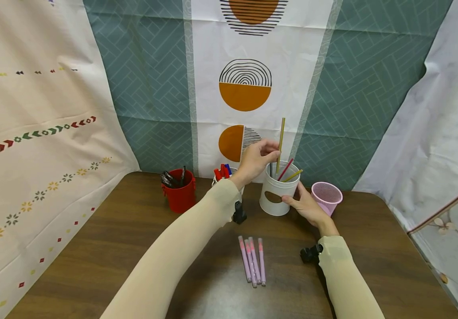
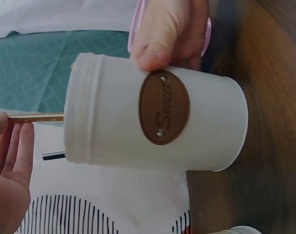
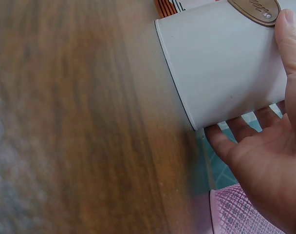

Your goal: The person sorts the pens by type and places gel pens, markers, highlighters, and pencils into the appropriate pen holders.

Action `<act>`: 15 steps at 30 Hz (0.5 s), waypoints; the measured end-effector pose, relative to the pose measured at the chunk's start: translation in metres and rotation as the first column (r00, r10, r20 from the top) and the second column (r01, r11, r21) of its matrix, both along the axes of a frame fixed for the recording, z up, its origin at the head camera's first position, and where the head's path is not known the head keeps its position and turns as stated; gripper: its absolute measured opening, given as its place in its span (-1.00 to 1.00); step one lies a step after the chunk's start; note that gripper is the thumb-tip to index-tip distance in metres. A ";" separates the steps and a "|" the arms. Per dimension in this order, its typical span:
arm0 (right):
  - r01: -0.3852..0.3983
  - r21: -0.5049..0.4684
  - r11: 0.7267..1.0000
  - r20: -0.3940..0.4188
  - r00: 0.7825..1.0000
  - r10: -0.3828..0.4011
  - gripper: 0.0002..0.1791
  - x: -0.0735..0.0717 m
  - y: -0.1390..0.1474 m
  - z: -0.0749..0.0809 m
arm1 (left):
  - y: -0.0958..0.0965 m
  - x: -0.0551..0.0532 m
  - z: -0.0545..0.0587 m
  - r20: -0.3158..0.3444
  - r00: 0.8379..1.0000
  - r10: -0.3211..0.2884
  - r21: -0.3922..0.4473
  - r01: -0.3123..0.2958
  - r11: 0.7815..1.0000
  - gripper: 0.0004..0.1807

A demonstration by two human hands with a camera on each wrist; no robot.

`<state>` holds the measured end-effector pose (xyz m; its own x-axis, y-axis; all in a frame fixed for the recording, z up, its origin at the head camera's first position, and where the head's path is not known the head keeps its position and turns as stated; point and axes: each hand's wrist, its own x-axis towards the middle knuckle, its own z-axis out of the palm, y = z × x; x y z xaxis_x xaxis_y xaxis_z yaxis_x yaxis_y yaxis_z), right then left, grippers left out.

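Note:
My left hand pinches a yellow pencil between thumb and fingers. The pencil stands almost upright, its lower end inside the rim of a white cup with a brown oval "Sweet" label. My right hand grips the cup from the right side, thumb at the front near the label and fingers round the far side. A red pencil, another yellow pencil and a dark stick lean in the cup. The cup's bottom is hidden from view.
A pink mesh cup stands right of the white cup. To the left are a red bucket of black pens and a white container holding red and blue markers, partly behind my left arm. Several pink-purple pens lie on the wooden table.

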<state>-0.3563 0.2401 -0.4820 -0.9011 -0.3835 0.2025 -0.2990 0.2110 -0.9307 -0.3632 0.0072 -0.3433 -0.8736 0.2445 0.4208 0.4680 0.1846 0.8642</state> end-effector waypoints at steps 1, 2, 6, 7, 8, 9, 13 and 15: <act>0.001 0.002 1.000 -0.001 1.000 -0.001 -0.10 0.000 0.000 0.000 | 0.000 -0.001 -0.002 0.002 1.000 0.004 -0.002 -0.004 1.000 -0.80; 0.001 0.005 1.000 -0.002 1.000 -0.001 -0.10 0.001 0.000 0.000 | 0.000 -0.001 -0.004 0.003 1.000 0.009 -0.005 -0.009 1.000 -0.80; 0.003 0.011 1.000 -0.006 1.000 -0.003 -0.10 0.001 -0.001 0.001 | 0.001 -0.003 -0.010 -0.005 0.999 0.034 -0.042 -0.034 0.999 -0.81; 0.003 0.011 1.000 -0.006 1.000 -0.003 -0.10 0.001 -0.001 0.001 | 0.002 -0.003 -0.011 -0.005 0.999 0.036 -0.049 -0.036 0.998 -0.80; 0.004 0.011 1.000 -0.006 1.000 -0.004 -0.10 0.001 -0.001 0.002 | 0.002 -0.004 -0.012 -0.007 0.999 0.037 -0.058 -0.037 0.998 -0.80; 0.003 0.010 1.000 -0.007 1.000 -0.003 -0.10 0.001 -0.001 0.002 | 0.002 -0.004 -0.012 -0.008 0.999 0.038 -0.067 -0.038 0.997 -0.79; -0.002 0.000 1.000 -0.010 1.000 0.002 -0.11 0.001 -0.001 0.001 | 0.001 -0.003 -0.013 -0.009 0.999 0.041 -0.086 -0.041 0.995 -0.75; -0.005 -0.002 1.000 -0.009 1.000 0.005 -0.12 0.002 -0.001 0.001 | 0.000 -0.002 -0.012 -0.007 0.999 0.042 -0.085 -0.042 0.996 -0.74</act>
<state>-0.3548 0.2396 -0.4810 -0.8973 -0.3873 0.2117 -0.3087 0.2077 -0.9282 -0.3655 0.0073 -0.3554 -0.8819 0.2424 0.4043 0.4623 0.2769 0.8424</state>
